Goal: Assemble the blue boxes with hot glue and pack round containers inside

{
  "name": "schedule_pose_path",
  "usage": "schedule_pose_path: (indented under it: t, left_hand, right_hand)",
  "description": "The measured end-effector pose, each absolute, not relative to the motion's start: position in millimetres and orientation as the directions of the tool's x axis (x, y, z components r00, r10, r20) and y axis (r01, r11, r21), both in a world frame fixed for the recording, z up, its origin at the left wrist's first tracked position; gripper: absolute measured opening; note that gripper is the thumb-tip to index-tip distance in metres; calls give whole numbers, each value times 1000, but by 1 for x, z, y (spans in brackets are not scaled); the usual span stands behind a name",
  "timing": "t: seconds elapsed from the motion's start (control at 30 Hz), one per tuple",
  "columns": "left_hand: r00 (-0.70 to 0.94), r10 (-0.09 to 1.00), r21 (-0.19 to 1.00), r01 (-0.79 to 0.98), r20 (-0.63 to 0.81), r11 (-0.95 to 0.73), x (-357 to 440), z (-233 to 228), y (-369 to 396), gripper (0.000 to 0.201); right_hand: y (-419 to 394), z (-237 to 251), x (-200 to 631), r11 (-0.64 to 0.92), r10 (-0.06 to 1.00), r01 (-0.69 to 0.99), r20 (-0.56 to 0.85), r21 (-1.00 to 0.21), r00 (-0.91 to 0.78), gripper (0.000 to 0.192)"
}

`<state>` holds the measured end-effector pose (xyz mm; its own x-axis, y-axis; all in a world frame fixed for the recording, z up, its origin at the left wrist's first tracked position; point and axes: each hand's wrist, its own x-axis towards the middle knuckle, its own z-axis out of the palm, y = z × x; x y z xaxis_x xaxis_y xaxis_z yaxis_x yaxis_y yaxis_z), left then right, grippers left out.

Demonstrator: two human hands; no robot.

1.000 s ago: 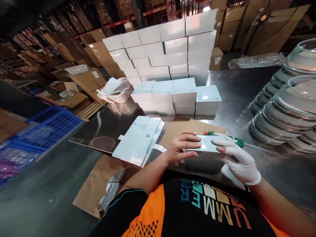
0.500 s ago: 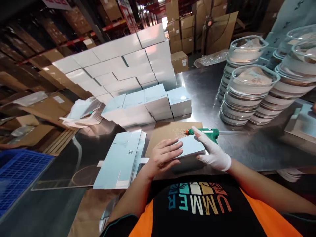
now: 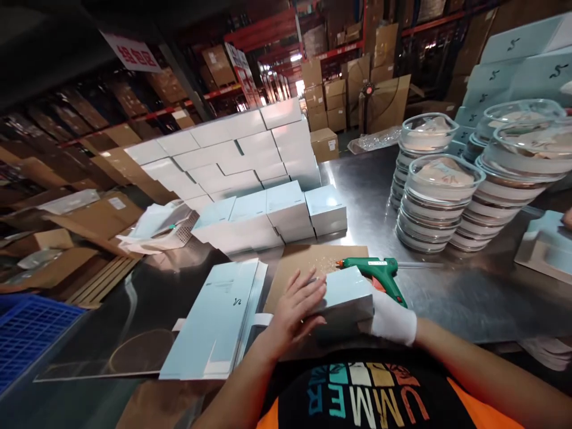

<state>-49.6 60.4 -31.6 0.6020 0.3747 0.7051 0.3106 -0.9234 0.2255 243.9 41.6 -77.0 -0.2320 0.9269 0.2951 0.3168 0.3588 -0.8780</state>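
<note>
Clear plastic round containers (image 3: pixel 435 199), stacked in several columns on the steel bench (image 3: pixel 465 286), well to the right of the glue gun (image 3: pixel 378 271); something pale and flat visible inside the top ones, not clear what. White perforated basket (image 3: pixel 172 232) far to the left of the glue gun, filled with loose pale sheets. Blue plastic crate (image 3: pixel 31 333) at the far left edge, content not visible.

Pale blue box (image 3: pixel 344 298) lying flat on a brown cardboard sheet (image 3: pixel 304 262), just in front of the glue gun and almost touching its handle. Left hand (image 3: pixel 295 313), bare, laid flat on the left part of the lid, fingers spread and pressing down, no closed grip. Right hand (image 3: pixel 391 319), in a white glove, against the right end of the box; grip mostly hidden behind the box, so cannot tell how far closed.

Box low and rectangular, with smooth matt lid and sharp edges, lighter on top and grey on the shaded side wall. Same colour as the flat unfolded cartons (image 3: pixel 218 319) lying to the left of the glue gun, and as the finished boxes (image 3: pixel 277 214) stacked behind it.
</note>
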Motion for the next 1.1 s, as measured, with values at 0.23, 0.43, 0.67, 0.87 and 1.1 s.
schedule_pose_path:
  t: [0.23,0.43,0.67,0.87,1.1]
  left_hand:
    - [61,752,495,717,657,-491,-120,-41,70,79]
    - [-313,870,480,871,381,103,-241,-53,91,83]
    - [-526,835,382,747,-160,543,-302,-71,92,78]
    - [-640,769,435,696,14,571,-289,-42,89,79]
    - [-338,941,944,317,26,87,-193,20,61,84]
  right_hand:
    - [162,9,256,144,962,109,165,-984,218,79]
    - [290,59,263,67,980,90,82,-994,183,43]
    - [317,25,252,54,994,95,62,-994,86,39]
    - [267,3,263,100,978,99,116,-990,175,40]
    - [139,-32,213,192,964,14,186,-981,-189,90]
